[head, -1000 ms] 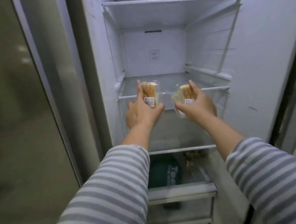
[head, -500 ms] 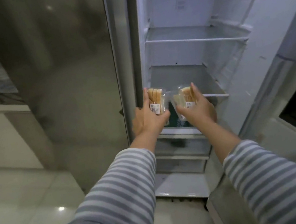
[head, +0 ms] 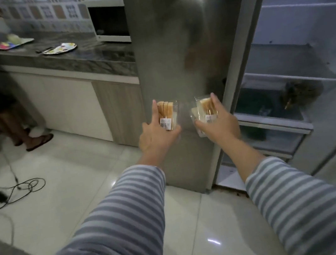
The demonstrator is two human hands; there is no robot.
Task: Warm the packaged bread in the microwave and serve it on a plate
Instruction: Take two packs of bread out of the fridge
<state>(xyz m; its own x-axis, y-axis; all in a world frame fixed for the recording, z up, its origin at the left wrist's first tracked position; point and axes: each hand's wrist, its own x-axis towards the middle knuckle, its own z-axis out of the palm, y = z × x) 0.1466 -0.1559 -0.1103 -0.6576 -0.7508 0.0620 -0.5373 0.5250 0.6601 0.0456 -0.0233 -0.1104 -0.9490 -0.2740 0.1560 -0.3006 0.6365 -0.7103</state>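
My left hand (head: 155, 138) grips a clear pack of sliced bread (head: 167, 114) with a white barcode label. My right hand (head: 219, 122) holds a second clear bread pack (head: 204, 111), also labelled. Both packs are held out in front of the closed steel fridge door (head: 183, 48), clear of the fridge shelves. A white microwave (head: 109, 22) with a dark window stands on the dark stone counter (head: 86, 52) at upper left. A colourful patterned plate (head: 59, 48) lies on that counter left of the microwave.
The open fridge compartment (head: 297, 64) is at right, with glass shelves and drawers holding dark items. Another person's legs in sandals (head: 33, 138) stand at the counter's left. Black cables and a power brick (head: 9, 194) lie on the glossy tiled floor. A tray (head: 6, 43) sits further along the counter.
Both hands have pulled the bread packs out of the fridge. My view has swung left, bringing the counter, microwave and plate into sight.
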